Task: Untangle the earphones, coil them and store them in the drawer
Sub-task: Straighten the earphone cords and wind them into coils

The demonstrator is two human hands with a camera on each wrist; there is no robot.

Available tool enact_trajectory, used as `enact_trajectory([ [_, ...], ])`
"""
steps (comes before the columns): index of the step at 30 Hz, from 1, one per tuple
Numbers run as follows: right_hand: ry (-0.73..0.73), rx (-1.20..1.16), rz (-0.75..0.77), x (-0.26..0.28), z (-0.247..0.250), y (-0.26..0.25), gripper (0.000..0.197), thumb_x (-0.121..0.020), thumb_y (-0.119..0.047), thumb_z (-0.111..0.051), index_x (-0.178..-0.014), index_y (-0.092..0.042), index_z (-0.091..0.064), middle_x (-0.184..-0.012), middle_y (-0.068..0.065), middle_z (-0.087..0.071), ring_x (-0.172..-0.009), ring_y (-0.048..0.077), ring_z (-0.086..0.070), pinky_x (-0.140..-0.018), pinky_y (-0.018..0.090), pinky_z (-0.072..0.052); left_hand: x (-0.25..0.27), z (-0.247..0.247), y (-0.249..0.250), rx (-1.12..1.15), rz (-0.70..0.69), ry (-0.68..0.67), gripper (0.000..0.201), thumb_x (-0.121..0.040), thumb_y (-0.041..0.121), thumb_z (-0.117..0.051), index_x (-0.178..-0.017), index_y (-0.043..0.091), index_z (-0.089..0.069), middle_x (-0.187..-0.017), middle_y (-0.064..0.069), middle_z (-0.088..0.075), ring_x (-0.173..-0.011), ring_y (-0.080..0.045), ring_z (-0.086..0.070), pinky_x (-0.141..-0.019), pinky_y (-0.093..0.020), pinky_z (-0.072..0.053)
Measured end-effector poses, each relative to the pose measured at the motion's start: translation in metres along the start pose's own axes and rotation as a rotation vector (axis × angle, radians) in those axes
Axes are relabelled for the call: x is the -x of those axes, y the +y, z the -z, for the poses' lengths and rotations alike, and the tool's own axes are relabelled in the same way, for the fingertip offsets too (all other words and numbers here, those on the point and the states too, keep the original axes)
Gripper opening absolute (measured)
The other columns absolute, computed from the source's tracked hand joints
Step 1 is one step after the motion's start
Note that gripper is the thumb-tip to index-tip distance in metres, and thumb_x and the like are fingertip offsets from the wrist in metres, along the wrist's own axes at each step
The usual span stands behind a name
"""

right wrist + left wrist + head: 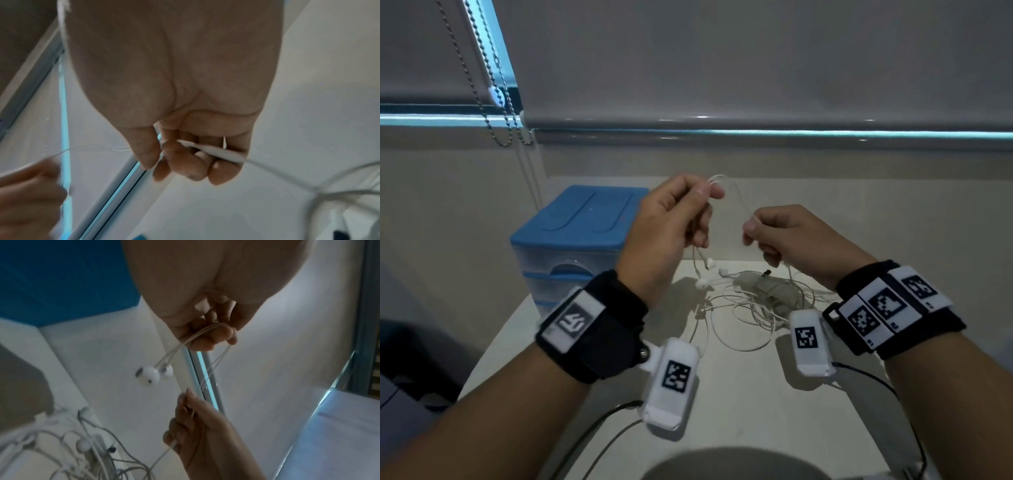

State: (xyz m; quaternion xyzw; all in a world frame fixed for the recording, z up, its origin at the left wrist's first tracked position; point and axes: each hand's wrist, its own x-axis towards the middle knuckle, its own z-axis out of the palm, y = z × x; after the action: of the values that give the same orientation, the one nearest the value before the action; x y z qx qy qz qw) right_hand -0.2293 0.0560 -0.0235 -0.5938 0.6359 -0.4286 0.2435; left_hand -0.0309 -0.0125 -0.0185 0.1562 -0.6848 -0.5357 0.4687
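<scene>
The blue drawer unit [575, 236] blocks the table's [739, 394] far left; tangled cables [750, 305] clutter its middle.

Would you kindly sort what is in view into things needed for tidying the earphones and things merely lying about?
Belongs to the job:
earphones, cable pinched by left hand and right hand
blue drawer unit

Lying about:
bead chain
roller blind
</scene>
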Motion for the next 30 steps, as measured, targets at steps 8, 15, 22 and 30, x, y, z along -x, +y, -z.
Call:
enact_trajectory([
  [8,0.164,-0.187,-0.116,0.002,0.044,-0.033,0.042,-0.098,-0.021,-0.06,-0.061,-0.021,-0.039,-0.052,-0.008,-0.028,-0.047,0.013,-0.023,-0.047,0.026,-0.024,0.009,0.025,0.033,0.05,0.15,-0.027,0.03,-0.108,0.024,-0.04,-0.104,0.006,-0.064,-0.072,-0.006,-0.061,-0.062,-0.019,-0.06,-0.065,-0.031,-0.053],
  [15,-0.029,-0.022,0.121,0.005,0.047,-0.104,0.03,-0.094,-0.016,-0.052,-0.065,-0.01,-0.056,-0.058,-0.002,-0.032,-0.048,0.014,-0.023,-0.045,0.024,-0.02,0.007,0.006,0.051,0.012,0.425,-0.194,0.047,-0.1,0.06,-0.044,-0.135,0.029,-0.045,-0.102,-0.016,-0.074,-0.087,-0.029,-0.074,-0.089,-0.042,-0.054],
  [22,-0.127,0.39,0.278,0.011,0.028,-0.11,0.032,-0.103,-0.035,-0.054,-0.076,-0.019,-0.061,-0.063,-0.01,-0.049,-0.059,0.01,-0.044,-0.062,0.034,-0.039,-0.001,0.001,0.071,-0.356,0.22,-0.291,0.031,-0.104,0.03,-0.052,-0.114,0.008,-0.071,-0.112,0.0,-0.076,-0.107,-0.004,-0.068,-0.091,-0.02,-0.045],
  [30,-0.068,0.346,0.335,0.009,0.016,-0.105,0.035,-0.105,-0.033,-0.052,-0.072,-0.021,-0.055,-0.063,-0.01,-0.051,-0.058,0.007,-0.043,-0.063,0.033,-0.038,0.001,-0.001,0.062,-0.258,0.087,-0.245,0.03,-0.105,0.01,-0.049,-0.101,-0.011,-0.069,-0.099,-0.019,-0.075,-0.094,-0.021,-0.074,-0.097,-0.029,-0.054],
])
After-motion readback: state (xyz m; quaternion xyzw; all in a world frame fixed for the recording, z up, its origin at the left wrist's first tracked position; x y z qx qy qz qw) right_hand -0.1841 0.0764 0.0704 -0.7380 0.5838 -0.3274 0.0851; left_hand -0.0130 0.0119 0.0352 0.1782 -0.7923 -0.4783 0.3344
